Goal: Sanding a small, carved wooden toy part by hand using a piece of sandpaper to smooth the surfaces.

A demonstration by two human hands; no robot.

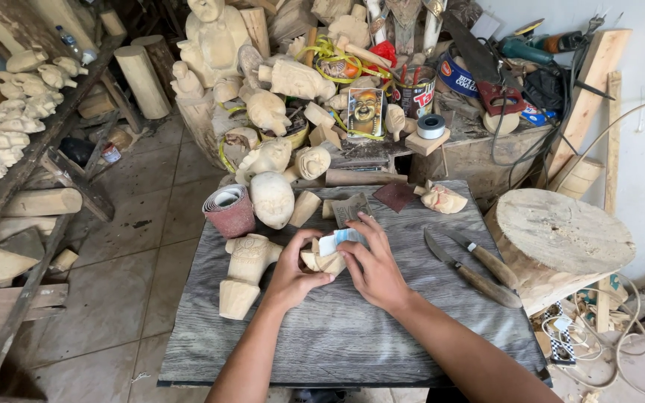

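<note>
My left hand [290,275] grips a small pale wooden carving [321,261] over the grey tabletop [337,336]. My right hand [373,266] presses a folded piece of pale blue-white sandpaper [335,240] against the top of the carving. Both hands meet at the middle of the table. Just left of my left hand lies an unfinished carved wooden figure [245,273] on its side.
A roll of red sandpaper [228,210], an egg-shaped wooden head [272,198] and wood scraps sit at the table's far edge. Two knives [472,270] lie right of my hands. A round log stump [558,239] stands at right. Many carvings crowd the back and left shelves.
</note>
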